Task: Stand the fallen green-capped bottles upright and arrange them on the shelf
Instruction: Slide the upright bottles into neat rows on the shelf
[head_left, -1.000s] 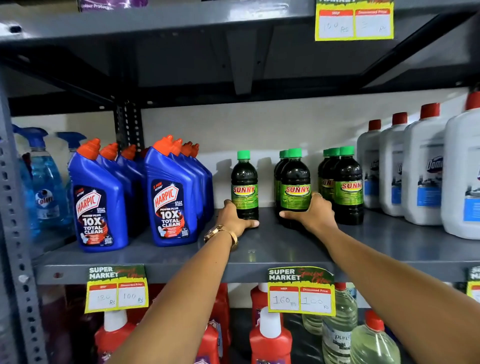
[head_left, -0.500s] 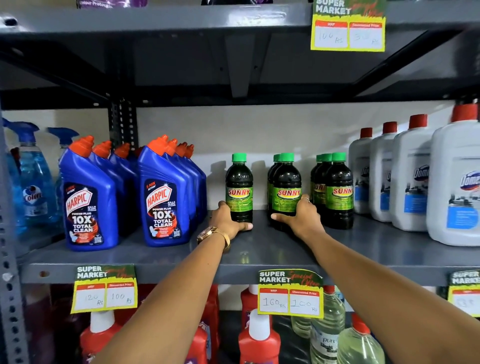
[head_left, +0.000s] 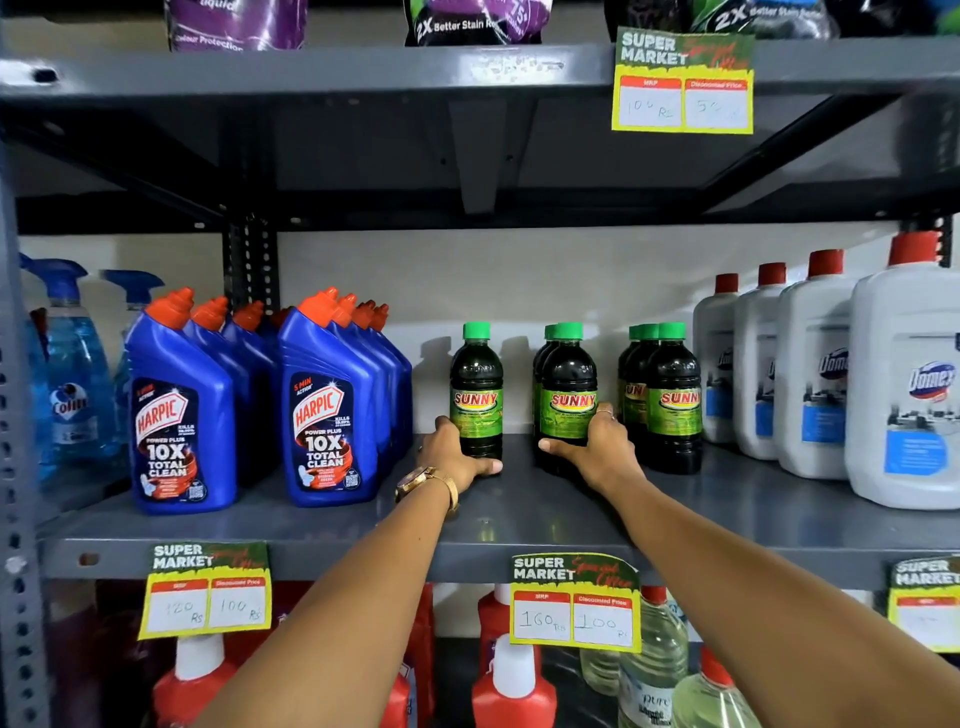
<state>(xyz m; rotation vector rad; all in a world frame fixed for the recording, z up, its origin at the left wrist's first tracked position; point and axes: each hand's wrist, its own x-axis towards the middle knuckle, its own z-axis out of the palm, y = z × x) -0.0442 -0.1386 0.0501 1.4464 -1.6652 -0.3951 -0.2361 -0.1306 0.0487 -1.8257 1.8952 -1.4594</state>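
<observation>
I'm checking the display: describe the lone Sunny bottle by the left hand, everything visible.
The lone Sunny bottle is dark, glossy plastic with a green screw cap and a green label with red lettering. It stands upright on the grey metal shelf, apart from the other Sunny bottles, label facing out. The left hand wraps its base.

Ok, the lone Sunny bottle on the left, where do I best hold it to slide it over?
Grip the lone Sunny bottle low on its straight body, below the label, from the front-left where the left hand sits. It stands upright with open shelf there.
</observation>
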